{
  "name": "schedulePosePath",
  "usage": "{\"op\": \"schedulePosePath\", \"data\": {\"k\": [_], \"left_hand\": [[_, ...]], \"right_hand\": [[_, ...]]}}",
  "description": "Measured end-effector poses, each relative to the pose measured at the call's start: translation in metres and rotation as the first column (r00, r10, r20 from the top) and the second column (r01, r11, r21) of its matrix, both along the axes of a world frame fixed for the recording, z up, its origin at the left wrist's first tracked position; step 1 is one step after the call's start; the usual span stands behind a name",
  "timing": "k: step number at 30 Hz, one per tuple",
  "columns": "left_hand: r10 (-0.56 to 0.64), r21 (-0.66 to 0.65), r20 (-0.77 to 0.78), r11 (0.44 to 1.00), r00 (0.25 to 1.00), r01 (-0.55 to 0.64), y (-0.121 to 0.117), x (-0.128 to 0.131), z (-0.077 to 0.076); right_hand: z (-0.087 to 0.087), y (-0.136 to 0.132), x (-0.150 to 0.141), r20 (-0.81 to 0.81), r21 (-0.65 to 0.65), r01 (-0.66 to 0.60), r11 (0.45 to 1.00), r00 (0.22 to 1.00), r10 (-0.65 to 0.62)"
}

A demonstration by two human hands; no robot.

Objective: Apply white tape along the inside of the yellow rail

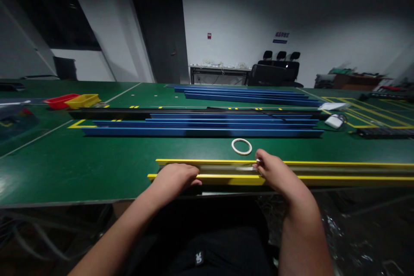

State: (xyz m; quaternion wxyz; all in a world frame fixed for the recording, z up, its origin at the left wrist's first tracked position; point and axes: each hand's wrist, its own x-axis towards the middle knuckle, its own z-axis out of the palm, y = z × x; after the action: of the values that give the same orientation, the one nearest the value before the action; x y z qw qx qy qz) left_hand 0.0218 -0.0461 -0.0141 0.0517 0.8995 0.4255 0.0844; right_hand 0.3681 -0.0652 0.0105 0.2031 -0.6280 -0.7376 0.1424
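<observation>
A long yellow channel rail (339,171) lies along the near edge of the green table (80,164). My left hand (176,177) rests on the rail's left end with fingers curled down over it. My right hand (274,172) is on the rail further right, fingertips pinched on a small pale piece, perhaps tape, inside the channel. A white ring of tape (241,146) lies flat on the table just beyond my right hand.
Several long blue rails (203,125) lie in rows across the middle of the table, more (246,94) at the back. Red (60,100) and yellow bins (83,100) sit at far left. A white device (334,121) is at right. Chairs and a bench stand by the wall.
</observation>
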Motion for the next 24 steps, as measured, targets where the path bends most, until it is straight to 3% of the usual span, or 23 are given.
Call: {"op": "schedulePosePath", "data": {"k": [3,8,12,18,24], "left_hand": [[0.008,-0.015,0.031,1.000,0.999,-0.008,0.002,-0.034,0.000],[0.044,-0.068,0.050,0.997,0.998,-0.041,0.004,-0.088,0.005],[0.112,-0.133,0.080,0.986,0.990,-0.100,0.002,-0.108,0.011],[0.166,-0.148,0.176,0.979,0.970,-0.140,-0.007,-0.093,0.022],[-0.011,-0.001,0.202,1.000,0.979,0.012,-0.008,-0.034,0.034]], "right_hand": [[-0.001,0.000,-0.003,-0.074,-0.022,-0.048,0.999,0.996,0.046],[0.004,0.002,-0.016,-0.025,0.028,-0.059,0.998,0.998,0.059],[0.008,0.000,-0.026,0.053,0.014,-0.028,1.000,0.998,0.027],[0.006,0.001,-0.024,0.041,0.080,-0.072,0.994,0.997,0.069],[-0.004,0.006,-0.014,-0.093,0.039,-0.099,0.994,0.990,0.102]]}}
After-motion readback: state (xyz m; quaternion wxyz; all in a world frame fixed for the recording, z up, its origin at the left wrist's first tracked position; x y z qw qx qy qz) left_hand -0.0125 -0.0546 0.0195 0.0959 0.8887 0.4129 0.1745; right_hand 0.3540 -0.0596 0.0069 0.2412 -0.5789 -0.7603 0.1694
